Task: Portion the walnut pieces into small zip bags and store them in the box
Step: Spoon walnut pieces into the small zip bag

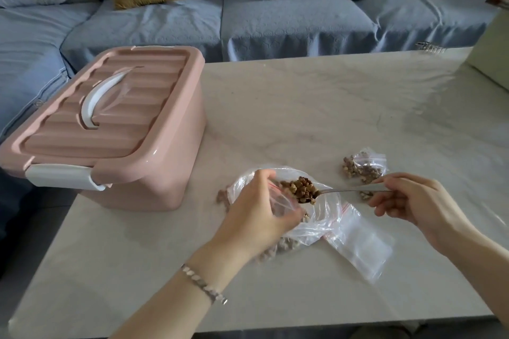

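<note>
Filling step: right hand pinches slim metal spoon heaped with brown walnut pieces; left hand, at nine o'clock, grips small clear zip bag; tipping should follow.

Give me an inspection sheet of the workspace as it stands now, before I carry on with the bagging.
Surface: pale marbled table; walnut bits lie around the bags.
Job's things: pink box, lid on, front latch down; spoon loaded with walnut pieces; open zip bag at the spoon's bowl; filled small bag lying apart; empty zip bags lying flat.
Clutter: large clear bag under the work.
Grippers: left hand holds the open zip bag; right hand pinches the spoon's handle.
Cables: nothing seen.
Surroundings: blue sofa with cushions behind the table.
</note>
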Action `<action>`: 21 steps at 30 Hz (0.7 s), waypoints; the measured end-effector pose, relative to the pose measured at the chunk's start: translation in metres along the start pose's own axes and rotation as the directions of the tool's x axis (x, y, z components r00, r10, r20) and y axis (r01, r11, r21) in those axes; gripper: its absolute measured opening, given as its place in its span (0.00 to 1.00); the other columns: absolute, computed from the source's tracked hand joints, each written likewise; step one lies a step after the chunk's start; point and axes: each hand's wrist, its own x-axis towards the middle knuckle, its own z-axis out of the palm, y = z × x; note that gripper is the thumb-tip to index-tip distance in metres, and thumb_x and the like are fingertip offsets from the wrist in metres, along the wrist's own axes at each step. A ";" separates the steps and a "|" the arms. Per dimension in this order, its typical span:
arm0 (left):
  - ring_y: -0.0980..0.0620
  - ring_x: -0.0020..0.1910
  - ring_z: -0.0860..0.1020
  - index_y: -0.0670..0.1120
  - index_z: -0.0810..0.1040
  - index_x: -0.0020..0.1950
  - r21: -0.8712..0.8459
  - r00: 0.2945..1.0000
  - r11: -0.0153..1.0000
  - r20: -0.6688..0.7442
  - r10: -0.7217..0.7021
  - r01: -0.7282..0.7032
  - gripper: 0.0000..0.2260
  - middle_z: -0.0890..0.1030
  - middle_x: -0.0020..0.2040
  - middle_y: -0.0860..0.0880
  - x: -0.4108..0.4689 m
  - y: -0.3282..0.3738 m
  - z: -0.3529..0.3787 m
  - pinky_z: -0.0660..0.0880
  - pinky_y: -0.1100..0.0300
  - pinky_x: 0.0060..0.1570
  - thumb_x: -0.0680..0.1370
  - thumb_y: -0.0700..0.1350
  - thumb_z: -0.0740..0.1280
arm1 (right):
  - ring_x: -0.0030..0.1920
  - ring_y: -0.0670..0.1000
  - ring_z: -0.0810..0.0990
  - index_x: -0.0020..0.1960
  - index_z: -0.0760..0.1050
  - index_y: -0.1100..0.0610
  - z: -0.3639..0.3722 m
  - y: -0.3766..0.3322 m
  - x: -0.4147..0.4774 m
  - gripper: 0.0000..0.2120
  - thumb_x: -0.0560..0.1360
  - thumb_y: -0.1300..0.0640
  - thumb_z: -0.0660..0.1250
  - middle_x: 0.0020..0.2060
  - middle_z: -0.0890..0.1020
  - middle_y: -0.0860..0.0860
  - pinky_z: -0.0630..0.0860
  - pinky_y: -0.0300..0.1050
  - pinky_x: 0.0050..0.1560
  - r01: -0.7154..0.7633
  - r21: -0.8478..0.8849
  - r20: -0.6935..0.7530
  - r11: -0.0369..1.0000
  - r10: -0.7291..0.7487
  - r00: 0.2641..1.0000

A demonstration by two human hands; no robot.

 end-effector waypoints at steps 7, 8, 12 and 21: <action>0.66 0.38 0.75 0.49 0.62 0.66 -0.019 0.999 0.999 0.032 -0.044 0.045 0.30 0.77 0.40 0.56 0.024 0.001 0.001 0.71 0.74 0.38 0.70 0.54 0.72 | 0.19 0.48 0.74 0.38 0.74 0.62 -0.021 -0.045 -0.001 0.12 0.76 0.66 0.55 0.21 0.79 0.56 0.68 0.33 0.21 0.132 -0.019 0.003 0.991 -0.132 0.991; 0.64 0.39 0.75 0.48 0.63 0.66 -0.001 0.999 1.000 0.040 -0.029 0.029 0.30 0.77 0.41 0.56 0.027 0.001 0.001 0.70 0.74 0.39 0.70 0.53 0.72 | 0.19 0.48 0.74 0.38 0.74 0.62 -0.023 -0.052 -0.001 0.12 0.76 0.66 0.55 0.21 0.79 0.56 0.68 0.34 0.21 0.143 -0.033 0.012 0.989 -0.143 0.990; 0.61 0.44 0.72 0.46 0.61 0.69 0.083 0.994 0.994 0.092 0.067 -0.075 0.34 0.71 0.43 0.60 0.032 0.005 0.001 0.67 0.77 0.44 0.70 0.52 0.73 | 0.19 0.49 0.74 0.39 0.74 0.63 -0.023 -0.068 0.001 0.11 0.77 0.65 0.56 0.22 0.79 0.56 0.68 0.35 0.22 0.161 -0.129 0.069 0.979 -0.153 0.986; 0.55 0.52 0.73 0.45 0.55 0.72 0.105 0.978 0.992 0.205 0.048 -0.070 0.39 0.73 0.56 0.50 0.033 0.006 0.002 0.69 0.66 0.56 0.70 0.52 0.73 | 0.20 0.50 0.75 0.40 0.75 0.63 -0.008 -0.064 0.003 0.11 0.77 0.65 0.57 0.23 0.79 0.57 0.67 0.33 0.20 0.133 -0.220 0.152 0.966 -0.101 0.983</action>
